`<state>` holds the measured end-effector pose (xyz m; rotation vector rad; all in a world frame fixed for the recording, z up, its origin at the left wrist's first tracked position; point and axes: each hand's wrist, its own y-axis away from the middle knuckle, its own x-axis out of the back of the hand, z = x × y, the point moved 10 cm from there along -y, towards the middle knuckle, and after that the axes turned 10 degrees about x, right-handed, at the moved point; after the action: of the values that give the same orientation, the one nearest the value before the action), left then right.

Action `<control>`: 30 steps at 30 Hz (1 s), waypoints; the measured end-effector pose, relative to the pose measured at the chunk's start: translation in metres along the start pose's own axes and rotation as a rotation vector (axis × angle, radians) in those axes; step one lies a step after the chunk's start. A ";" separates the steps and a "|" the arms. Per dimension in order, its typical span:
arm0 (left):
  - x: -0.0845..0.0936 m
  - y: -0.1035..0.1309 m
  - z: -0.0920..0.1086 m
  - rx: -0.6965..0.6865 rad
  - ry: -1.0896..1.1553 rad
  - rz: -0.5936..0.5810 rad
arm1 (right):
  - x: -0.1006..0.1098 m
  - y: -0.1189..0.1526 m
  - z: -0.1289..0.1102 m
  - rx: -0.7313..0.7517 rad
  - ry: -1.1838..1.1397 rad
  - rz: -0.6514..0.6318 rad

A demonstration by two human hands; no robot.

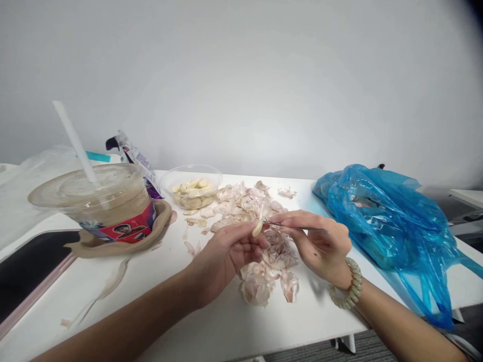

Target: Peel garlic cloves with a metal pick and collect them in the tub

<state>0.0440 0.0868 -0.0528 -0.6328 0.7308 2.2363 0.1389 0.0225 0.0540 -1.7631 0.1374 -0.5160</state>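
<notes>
Between the thumb and fingers of my left hand is a pale garlic clove, held over a heap of skins. My right hand is closed around a thin metal tool; its tip meets the upper part of the clove. Whether the tool is a blade or tweezers, I cannot tell. Loose garlic skins spread across the white table below and behind both hands. Behind my left hand, a clear plastic bowl holds several peeled garlic cloves.
A large lidded drink cup with a straw stands in a cardboard holder at the left. Beside it lies a dark-screened device. A blue plastic bag sits at the right, near my right wrist. A purple-and-white packet leans behind the cup.
</notes>
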 end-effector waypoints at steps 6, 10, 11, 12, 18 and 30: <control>-0.007 0.002 0.001 0.000 0.009 -0.048 | 0.004 0.000 0.001 -0.001 0.104 0.024; -0.007 0.002 -0.001 -0.001 0.044 -0.051 | 0.006 -0.001 0.000 0.001 0.146 0.032; -0.006 0.001 -0.001 -0.001 0.051 -0.055 | 0.006 -0.001 0.001 -0.005 0.161 0.028; -0.006 0.001 -0.001 -0.004 0.057 -0.061 | 0.006 -0.001 0.001 -0.010 0.177 0.024; -0.004 -0.001 0.001 -0.037 0.045 -0.077 | 0.005 0.001 0.002 -0.010 0.218 0.034; -0.012 0.003 0.003 -0.052 -0.020 -0.071 | -0.002 0.000 -0.002 0.011 0.076 -0.027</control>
<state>0.0489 0.0813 -0.0425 -0.6508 0.6315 2.1991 0.1362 0.0220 0.0537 -1.7373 0.1640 -0.6024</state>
